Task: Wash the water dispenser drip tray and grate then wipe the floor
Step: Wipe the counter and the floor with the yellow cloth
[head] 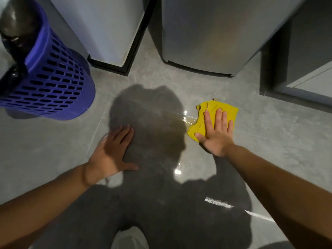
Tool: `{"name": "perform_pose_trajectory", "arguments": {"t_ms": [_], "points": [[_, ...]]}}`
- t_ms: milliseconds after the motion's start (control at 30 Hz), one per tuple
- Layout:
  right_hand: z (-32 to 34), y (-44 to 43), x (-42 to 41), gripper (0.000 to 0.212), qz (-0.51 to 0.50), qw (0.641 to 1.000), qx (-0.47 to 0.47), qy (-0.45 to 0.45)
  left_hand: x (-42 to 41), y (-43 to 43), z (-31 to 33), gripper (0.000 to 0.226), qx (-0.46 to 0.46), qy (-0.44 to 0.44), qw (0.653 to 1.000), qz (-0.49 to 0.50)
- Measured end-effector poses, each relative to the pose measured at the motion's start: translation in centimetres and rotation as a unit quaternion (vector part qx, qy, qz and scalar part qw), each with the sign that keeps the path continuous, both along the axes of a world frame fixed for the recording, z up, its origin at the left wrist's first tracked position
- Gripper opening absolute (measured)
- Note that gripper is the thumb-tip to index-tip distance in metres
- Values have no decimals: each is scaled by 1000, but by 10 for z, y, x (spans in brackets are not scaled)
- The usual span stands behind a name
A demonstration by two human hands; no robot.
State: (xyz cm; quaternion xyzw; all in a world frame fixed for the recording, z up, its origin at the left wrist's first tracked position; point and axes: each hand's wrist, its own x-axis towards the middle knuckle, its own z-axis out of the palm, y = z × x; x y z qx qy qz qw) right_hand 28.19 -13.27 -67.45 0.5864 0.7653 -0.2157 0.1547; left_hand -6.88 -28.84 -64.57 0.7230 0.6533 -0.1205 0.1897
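Head view: the right hand (216,135), grip flat and wide, presses the yellow cloth (224,107) onto the wet floor (269,151), seemingly to soak it, while the left hand (111,155), equally wide and empty, braces.

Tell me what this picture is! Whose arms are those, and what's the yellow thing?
There is no robot here, just a person. The camera sits on their head and looks down, so you see their own two arms. The right hand lies flat, fingers straight, pressing a yellow cloth onto the grey tiled floor, beside a shiny patch that looks wet. The left hand rests flat on the bare floor, holding nothing. The dark shape is the person's shadow. On the left sits a blue basket with holes, lined with a black bag.
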Motion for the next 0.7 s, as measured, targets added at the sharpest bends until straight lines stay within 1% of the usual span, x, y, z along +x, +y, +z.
{"name": "perform_pose_trajectory", "arguments": {"t_ms": [100,200,333,400,467,567,633,700], "points": [[0,-12,-5,87,45,999,18,-7,2,0,3,138,-20,7,1000,17],[5,-58,-2,87,115,993,29,-12,3,1,4,139,-25,2,999,29],[9,-147,-4,84,96,994,34,32,7,1,8,137,-13,-20,999,39],[6,-189,-9,87,93,995,20,37,8,1,10,136,-11,-30,999,37],[3,-206,-13,91,88,995,12,41,7,2,12,136,-15,-41,998,36],[4,-179,-18,90,72,996,28,48,-5,-2,15,136,1,-34,999,34],[4,-140,-21,93,28,998,41,44,-15,-13,14,133,17,-39,997,62],[1,-92,-27,93,-1,1000,10,22,-20,-25,13,133,10,-41,996,84]]}}
